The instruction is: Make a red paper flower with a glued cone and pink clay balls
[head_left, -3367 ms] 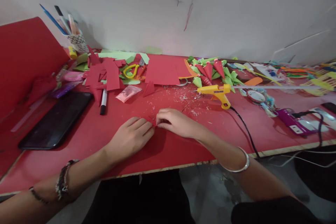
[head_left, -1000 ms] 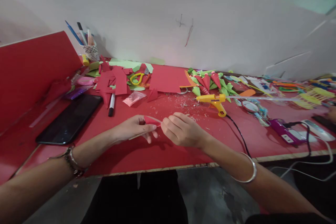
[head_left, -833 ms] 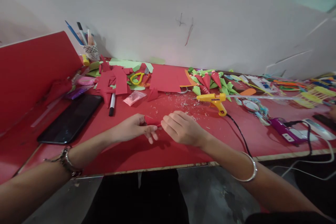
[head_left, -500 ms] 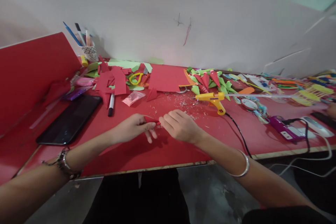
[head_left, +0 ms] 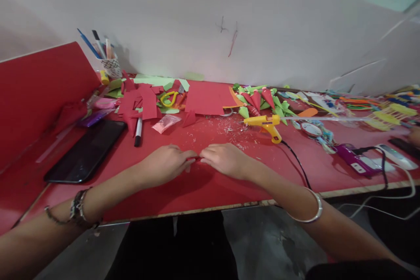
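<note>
Between my fingertips, just above the front of the red table, is a small piece of red paper point(head_left: 198, 158), mostly hidden by the fingers. My left hand point(head_left: 167, 164) pinches it from the left, back of the hand up. From the right, my right hand point(head_left: 226, 159) is closed on its other end, fingertips nearly meeting the left ones. Beyond the hands lie a red paper triangle point(head_left: 189, 118) and a small clear packet of pink bits point(head_left: 166, 123). A yellow glue gun point(head_left: 265, 124) rests to the right of them, its nozzle pointing left.
Red paper scraps point(head_left: 147, 100), yellow-handled scissors point(head_left: 169, 99) and small red and green paper cones point(head_left: 257, 98) line the back. At left are a black phone point(head_left: 87, 151), a marker point(head_left: 138, 132) and a pen cup point(head_left: 111, 66). A purple plug adapter point(head_left: 354, 159) sits right.
Against a second ago, my left hand has turned palm-down over the red paper, which showed as a cone-like roll. My right hand has flattened, its fingertips still at the paper's end.
</note>
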### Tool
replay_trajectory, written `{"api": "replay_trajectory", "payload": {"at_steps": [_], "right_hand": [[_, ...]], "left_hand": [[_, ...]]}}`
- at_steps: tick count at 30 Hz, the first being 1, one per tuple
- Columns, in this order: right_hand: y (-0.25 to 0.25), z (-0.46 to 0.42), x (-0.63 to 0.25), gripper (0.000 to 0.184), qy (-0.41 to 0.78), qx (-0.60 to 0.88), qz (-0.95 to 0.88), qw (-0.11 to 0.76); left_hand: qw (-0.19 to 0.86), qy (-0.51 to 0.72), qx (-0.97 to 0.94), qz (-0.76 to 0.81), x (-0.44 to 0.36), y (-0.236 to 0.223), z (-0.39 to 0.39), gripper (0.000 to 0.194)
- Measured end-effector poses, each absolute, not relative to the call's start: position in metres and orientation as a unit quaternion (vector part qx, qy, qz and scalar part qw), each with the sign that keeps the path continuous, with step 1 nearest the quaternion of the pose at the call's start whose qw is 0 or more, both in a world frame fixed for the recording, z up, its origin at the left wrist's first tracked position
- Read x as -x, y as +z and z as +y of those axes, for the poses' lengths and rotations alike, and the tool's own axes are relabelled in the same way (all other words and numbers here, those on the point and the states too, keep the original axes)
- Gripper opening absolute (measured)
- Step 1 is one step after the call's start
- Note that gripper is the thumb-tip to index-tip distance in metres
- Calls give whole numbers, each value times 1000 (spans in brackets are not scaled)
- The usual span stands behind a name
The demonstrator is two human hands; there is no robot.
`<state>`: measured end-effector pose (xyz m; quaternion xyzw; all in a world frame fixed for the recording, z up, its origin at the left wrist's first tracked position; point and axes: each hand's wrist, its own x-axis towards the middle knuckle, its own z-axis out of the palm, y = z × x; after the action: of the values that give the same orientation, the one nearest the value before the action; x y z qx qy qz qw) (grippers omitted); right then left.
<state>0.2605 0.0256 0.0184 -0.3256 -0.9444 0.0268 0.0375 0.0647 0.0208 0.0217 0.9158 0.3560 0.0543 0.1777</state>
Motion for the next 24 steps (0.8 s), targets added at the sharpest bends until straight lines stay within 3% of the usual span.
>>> {"api": "replay_trajectory", "payload": {"at_steps": [4,8,10,12,16,18,21,24], "right_hand": [[27,27,-261,23,167,328,-930,-4],[27,34,-262,28,344,284,-895,5],[27,37,-262,30,372,274,-887,13],[27,37,-260,30,318,285,-904,26],[28,29,-254,23,65,317,-945,39],[26,25,-253,21,-34,296,-954,29],[23,21,-253,21,-88,277,-957,13],[24,20,-253,23,-58,289,-955,-4]], "left_hand": [[18,30,-955,296,-66,17,17,28],[-9,10,-966,259,-69,14,15,26],[8,9,-957,290,-70,16,17,24],[80,9,-934,347,-69,19,21,22],[407,29,-825,391,-63,28,29,33],[509,36,-775,372,-61,30,30,36],[505,43,-780,366,-61,31,25,36],[391,27,-833,391,-65,31,18,34]]}}
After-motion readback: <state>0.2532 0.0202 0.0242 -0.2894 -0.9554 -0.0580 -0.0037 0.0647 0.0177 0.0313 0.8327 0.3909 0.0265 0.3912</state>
